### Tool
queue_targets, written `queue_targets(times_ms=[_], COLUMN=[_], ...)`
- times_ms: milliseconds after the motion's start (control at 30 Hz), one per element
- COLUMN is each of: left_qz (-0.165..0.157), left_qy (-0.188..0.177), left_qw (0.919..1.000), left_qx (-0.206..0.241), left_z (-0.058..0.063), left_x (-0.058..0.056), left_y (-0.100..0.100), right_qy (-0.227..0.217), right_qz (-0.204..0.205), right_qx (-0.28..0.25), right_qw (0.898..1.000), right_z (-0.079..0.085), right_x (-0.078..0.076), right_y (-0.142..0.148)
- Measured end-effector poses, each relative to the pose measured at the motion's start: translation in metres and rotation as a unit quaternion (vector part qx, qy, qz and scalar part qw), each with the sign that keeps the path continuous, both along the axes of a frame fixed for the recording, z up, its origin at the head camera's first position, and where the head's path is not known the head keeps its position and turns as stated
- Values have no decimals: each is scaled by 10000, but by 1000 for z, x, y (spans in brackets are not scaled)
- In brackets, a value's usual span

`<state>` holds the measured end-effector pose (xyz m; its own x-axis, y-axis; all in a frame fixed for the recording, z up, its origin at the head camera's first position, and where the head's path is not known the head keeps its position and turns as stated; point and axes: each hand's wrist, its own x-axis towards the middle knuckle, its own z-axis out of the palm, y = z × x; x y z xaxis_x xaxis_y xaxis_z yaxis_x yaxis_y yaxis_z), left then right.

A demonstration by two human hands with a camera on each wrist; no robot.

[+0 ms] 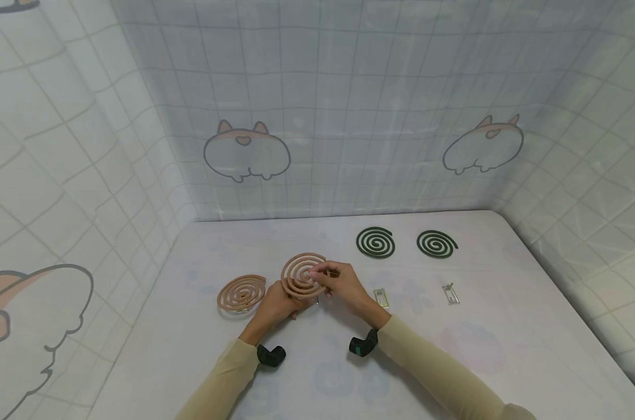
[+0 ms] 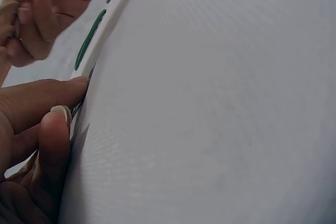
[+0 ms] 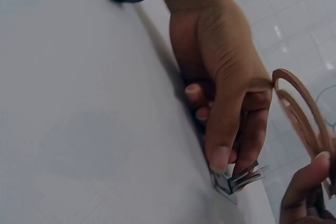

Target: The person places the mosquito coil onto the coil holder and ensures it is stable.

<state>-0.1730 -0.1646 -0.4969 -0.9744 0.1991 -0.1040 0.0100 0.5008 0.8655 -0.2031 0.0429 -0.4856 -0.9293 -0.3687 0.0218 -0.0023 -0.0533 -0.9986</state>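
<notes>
Low over the table, my right hand (image 1: pixel 346 286) pinches a brown mosquito coil (image 1: pixel 291 279) near its middle, with the spiral tilted toward me. My left hand (image 1: pixel 281 304), partly behind that coil, holds a small metal coil stand (image 3: pixel 239 182) down at the table surface. The right wrist view shows the left thumb and forefinger on the stand's flat frame, its prongs sticking up. There the coil hangs to the side of the stand, apart from it. Left of my left hand, a second brown coil (image 1: pixel 241 293) sits raised on its own stand.
Two green mosquito coils (image 1: pixel 376 242) lie flat toward the back right of the table. In front of them lie a gold-coloured stand (image 1: pixel 381 298) and a silver stand (image 1: pixel 451 294). Grid-patterned cloth walls (image 1: pixel 349 116) rise behind and at both sides.
</notes>
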Motion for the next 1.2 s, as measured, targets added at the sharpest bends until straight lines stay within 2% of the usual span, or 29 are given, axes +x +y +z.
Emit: queue_targets(times_ms=[133,333,567,1200], left_qz=[-53,-98,-100,-42], left_qy=[70,93,-10,-73], left_qw=[9999,9997,9997,10000], left_qx=[-77,-200,-212,35], left_z=[-1,0,0,0], left_x=[-1,-2,-2,0], left_y=[0,0,0,2], right_qy=[213,772,1010,897], right_qz=[80,115,41,-182], right_qx=[608,1369,1572,1940], right_qw=[9979,9875,9824,9767], right_z=[-4,-6,-8,-11], right_x=[1,3,3,1], right_y=[0,2,2,1])
